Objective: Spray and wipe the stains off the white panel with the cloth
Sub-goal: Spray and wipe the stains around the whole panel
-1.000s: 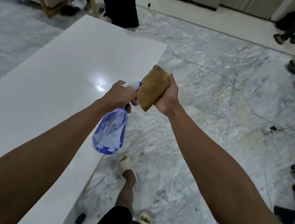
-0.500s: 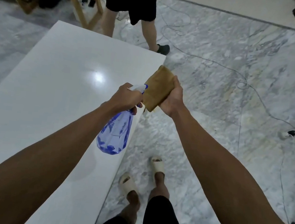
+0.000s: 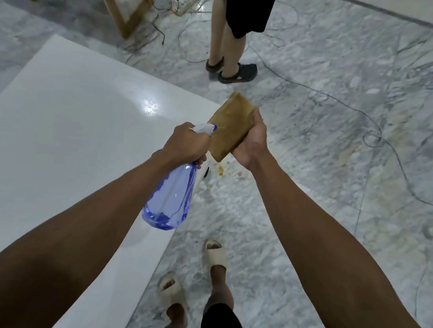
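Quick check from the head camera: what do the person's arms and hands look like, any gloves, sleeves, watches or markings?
Both forearms are bare right down to the frame's bottom edge, with no sleeves in view. The left hand and right hand wear no gloves. No watch, band, ring or marking shows on either wrist or on the fingers visible here. No cables or straps run along the arms.

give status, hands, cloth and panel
Left hand grips spray bottle, nozzle at cloth. Right hand holds cloth above panel edge. Nothing blocking panel.
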A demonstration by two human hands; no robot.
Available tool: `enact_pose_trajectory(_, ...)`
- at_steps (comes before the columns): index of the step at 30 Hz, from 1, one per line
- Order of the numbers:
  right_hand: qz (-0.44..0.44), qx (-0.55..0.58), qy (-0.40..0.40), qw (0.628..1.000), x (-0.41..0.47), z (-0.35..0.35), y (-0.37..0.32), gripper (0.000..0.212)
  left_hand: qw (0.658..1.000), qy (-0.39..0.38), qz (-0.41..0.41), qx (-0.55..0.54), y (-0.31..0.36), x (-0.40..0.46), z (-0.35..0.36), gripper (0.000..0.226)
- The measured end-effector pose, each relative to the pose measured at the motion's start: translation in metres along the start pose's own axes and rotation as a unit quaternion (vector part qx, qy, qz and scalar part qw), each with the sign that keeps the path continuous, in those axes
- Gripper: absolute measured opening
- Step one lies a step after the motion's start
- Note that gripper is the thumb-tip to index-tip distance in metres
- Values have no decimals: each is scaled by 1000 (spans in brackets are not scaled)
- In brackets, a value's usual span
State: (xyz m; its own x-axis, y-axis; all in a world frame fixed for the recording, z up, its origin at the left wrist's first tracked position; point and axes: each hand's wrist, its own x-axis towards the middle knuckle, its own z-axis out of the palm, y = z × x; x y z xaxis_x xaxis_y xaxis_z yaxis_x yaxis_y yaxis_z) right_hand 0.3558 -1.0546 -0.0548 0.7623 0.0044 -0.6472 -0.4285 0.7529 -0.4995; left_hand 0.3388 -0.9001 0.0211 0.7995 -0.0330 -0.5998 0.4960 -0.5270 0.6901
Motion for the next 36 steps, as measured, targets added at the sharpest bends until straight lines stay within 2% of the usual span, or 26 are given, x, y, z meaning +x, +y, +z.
enact_pose_trajectory(4, -5, -53, 10, 999, 22, -7, -20, 66, 1000, 29, -1, 2, 14, 24, 4, 35)
enact_pose_trajectory(6, -38, -131, 53, 989, 37, -14, -29, 64, 999, 41, 3, -9, 20, 35, 2, 30)
enact_pose_trajectory(9, -125, -249, 110, 954, 59, -17, -32, 58, 998, 52, 33, -15, 25, 53, 1, 19)
enact_pose_trajectory(11, -204, -313, 129, 919, 71, -13, -25, 54, 996, 69, 51, 0, 26, 63, 1, 24)
enact_pose_trajectory(14, -282, -451, 160, 831, 102, 2, -8, 48, 994, 88, 60, 5, 30, 75, -2, 30)
enact_pose_trajectory(17, -206, -616, 145, 746, 137, 14, 31, 63, 993, 104, 59, -14, 33, 87, -6, 30)
enact_pose_trajectory(20, -248, -750, 129, 599, 165, 3, 73, 63, 992, 104, 70, 30, 29, 90, -6, 35)
enact_pose_trajectory(21, -251, -765, 136, 577, 171, -2, 79, 66, 992, 98, 74, 41, 27, 88, -5, 38)
enact_pose_trajectory(24, -265, -772, 141, 561, 170, -5, 83, 61, 992, 86, 75, 50, 20, 80, -4, 44)
enact_pose_trajectory(26, -283, -786, 127, 535, 168, -7, 85, 54, 993, 80, 76, 52, 16, 76, -3, 40)
enact_pose_trajectory(28, -296, -789, 122, 524, 163, -10, 86, 51, 991, 82, 82, 60, 12, 72, -2, 34)
enact_pose_trajectory(36, -298, -771, 80, 557, 142, -15, 100, 50, 988, 82, 96, 89, -21, 50, -2, 32)
